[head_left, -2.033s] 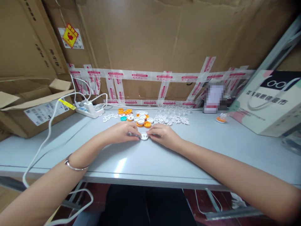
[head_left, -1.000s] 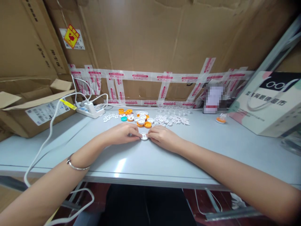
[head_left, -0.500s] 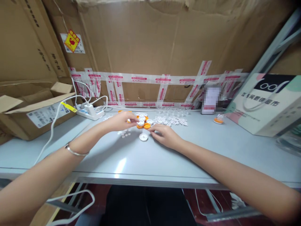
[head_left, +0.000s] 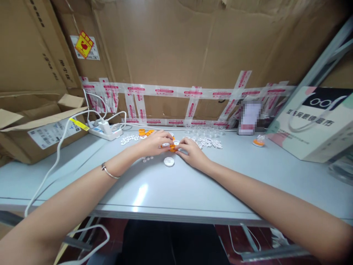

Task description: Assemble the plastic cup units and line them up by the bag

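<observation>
My left hand (head_left: 157, 142) reaches over a cluster of round plastic parts, its fingers curled and the thumb against a small orange round part (head_left: 173, 148). From the other side, the thumb and forefinger of my right hand (head_left: 195, 154) close on that same orange part. A white round part (head_left: 176, 142) sits just behind it; others in the cluster are hidden by my left hand. Nearer to me, a white disc (head_left: 169, 161) lies flat on the table. A few small white discs (head_left: 147, 159) show below my left wrist.
Orange parts (head_left: 142, 132) and white pieces (head_left: 129, 138) lie at the back left; more white pieces (head_left: 211, 143) and clear cups (head_left: 205, 129) are behind my right hand. A power strip (head_left: 106, 133), open carton (head_left: 41, 125), phone (head_left: 249, 117), orange-based piece (head_left: 259, 141) and paper bag (head_left: 311, 123) stand around.
My left hand has moved right and forward over the cluster, to the orange part. My right hand's fingers have come up onto that part. The near white disc has stayed in place.
</observation>
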`<state>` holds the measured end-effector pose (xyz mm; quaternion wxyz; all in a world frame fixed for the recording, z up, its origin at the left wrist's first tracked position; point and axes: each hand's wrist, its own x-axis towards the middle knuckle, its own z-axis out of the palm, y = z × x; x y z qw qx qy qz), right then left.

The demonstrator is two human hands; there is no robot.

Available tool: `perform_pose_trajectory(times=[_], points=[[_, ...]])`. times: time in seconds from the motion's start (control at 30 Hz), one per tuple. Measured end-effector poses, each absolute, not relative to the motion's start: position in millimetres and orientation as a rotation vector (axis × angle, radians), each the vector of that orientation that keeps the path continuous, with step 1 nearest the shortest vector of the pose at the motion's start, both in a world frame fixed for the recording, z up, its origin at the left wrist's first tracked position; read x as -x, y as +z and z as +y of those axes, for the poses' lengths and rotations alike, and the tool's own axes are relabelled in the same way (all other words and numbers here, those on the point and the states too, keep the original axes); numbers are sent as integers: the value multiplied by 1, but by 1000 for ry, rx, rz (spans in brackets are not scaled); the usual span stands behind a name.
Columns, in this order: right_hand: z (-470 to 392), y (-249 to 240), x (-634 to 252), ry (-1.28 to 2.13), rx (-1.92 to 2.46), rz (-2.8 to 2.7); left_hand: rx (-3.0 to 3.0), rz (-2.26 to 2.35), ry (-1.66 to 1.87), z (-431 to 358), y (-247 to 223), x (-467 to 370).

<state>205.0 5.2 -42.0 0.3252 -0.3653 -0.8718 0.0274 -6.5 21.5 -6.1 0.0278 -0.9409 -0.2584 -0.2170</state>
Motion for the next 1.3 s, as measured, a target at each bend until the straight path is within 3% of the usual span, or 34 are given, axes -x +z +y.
perform_pose_trajectory(times=[0.13,0.37,0.5,0.9,1.17,1.3], points=[[3,-35,-203,271,947,-2228,2963,-799,-844,8,-2,-2],[-6,-16,-205,1300,880,-1736,3208,-1083,-1204,-8,9,-3],[-11,-14,-204,1497,816,-1588,3268,-1357,-1276,-8,10,-3],[-25,-6,-199,1399,820,-1700,3787,-1605,-1043,-13,20,8],[-31,-22,-200,842,973,-2148,3826,-1839,-898,-3,19,25],[-34,-28,-197,762,947,-2195,3804,-1837,-915,-1,17,27]])
